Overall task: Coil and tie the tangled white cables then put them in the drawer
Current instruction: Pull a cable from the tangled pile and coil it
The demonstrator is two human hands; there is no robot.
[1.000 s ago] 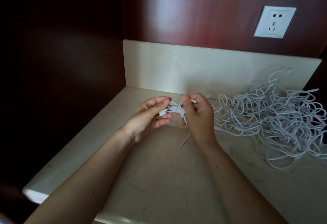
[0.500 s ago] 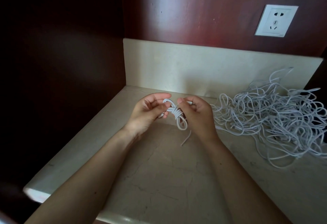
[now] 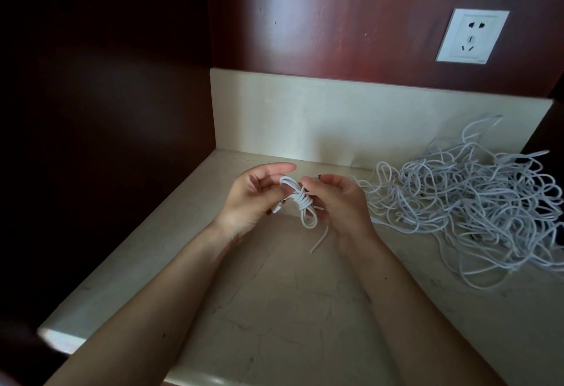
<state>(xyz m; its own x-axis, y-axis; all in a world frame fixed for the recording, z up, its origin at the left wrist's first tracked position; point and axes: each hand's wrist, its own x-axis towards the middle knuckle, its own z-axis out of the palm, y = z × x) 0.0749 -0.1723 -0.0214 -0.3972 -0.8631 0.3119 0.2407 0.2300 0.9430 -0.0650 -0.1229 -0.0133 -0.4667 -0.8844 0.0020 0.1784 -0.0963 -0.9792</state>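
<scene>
A small coiled white cable (image 3: 300, 202) hangs between my hands above the stone counter, wrapped round its middle with a loop at each end. My left hand (image 3: 254, 199) grips the coil's left side, where a connector end shows near the palm. My right hand (image 3: 335, 199) pinches the cable's free end by the wrap. A short loose tail (image 3: 320, 240) dangles below the coil. A large tangle of white cables (image 3: 470, 202) lies on the counter to the right. No drawer is in view.
The beige stone counter (image 3: 274, 309) has a raised back ledge (image 3: 335, 123). Dark wood panels close it in on the left and behind. A white wall socket (image 3: 471, 36) sits on the back panel at upper right. The counter's front edge is near the bottom.
The coil has turned from lying sideways between my hands to hanging more upright, with its lower loop now showing. My hands have drawn slightly apart.
</scene>
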